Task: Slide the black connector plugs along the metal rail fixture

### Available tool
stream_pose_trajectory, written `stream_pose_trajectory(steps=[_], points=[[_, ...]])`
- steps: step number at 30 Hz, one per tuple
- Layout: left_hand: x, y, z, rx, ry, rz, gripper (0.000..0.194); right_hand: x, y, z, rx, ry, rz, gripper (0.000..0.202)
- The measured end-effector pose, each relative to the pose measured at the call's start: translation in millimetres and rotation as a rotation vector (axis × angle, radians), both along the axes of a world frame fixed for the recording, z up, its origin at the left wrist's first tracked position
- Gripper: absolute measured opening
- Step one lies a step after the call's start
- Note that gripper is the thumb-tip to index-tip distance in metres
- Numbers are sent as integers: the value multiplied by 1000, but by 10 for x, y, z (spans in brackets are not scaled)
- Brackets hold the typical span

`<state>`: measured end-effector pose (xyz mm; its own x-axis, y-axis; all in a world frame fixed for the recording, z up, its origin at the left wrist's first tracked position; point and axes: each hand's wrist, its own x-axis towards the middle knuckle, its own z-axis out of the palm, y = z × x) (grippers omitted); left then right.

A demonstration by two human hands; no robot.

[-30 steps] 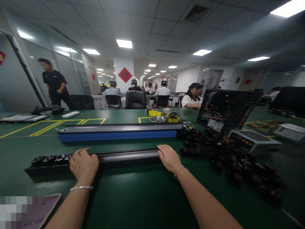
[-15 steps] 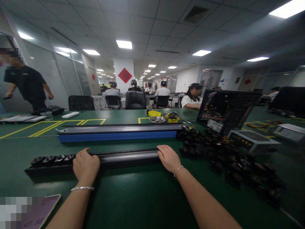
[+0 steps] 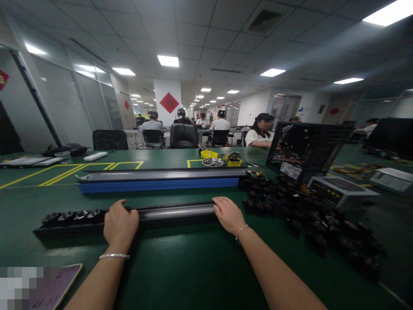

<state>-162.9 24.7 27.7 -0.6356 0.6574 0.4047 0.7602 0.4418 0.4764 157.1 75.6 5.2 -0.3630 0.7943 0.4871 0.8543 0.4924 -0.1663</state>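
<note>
A long black tray (image 3: 180, 213) with a shiny metallic channel lies across the green table in front of me. Small black parts (image 3: 75, 216) stand in a row in its left stretch. My left hand (image 3: 121, 224) is closed over the right end of that row, and a dark bit of a part shows beside its fingers; the rest is hidden under the palm. At the tray's right end, my right hand (image 3: 229, 215) grips the edge with its fingers laid together over the top. A heap of similar black parts (image 3: 309, 219) lies to the right.
Behind the tray lies a second long channel on a blue strip (image 3: 161, 185). An opened computer case (image 3: 306, 148) and a power supply box (image 3: 343, 191) stand right. Yellow bins (image 3: 209, 153) and a metal dish (image 3: 213, 162) are farther back. A phone (image 3: 61, 284) lies front left.
My left hand has slid slightly right along the tray, while my right hand has stayed at its end. The person walking at the far left has gone out of view.
</note>
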Motion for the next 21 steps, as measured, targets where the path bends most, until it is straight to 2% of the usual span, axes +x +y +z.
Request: stream_pose_trajectory(steps=[8,14,21], points=[[33,-7,26,-6,-33,-6,46,3,0,5,2,-2,-1,40],[140,27,14,-46,17,-88,43,7,7,2,-5,-1,-1,39],[189,15,29,-93,27,-107,42,4,6,-3,-1,2,0,40]])
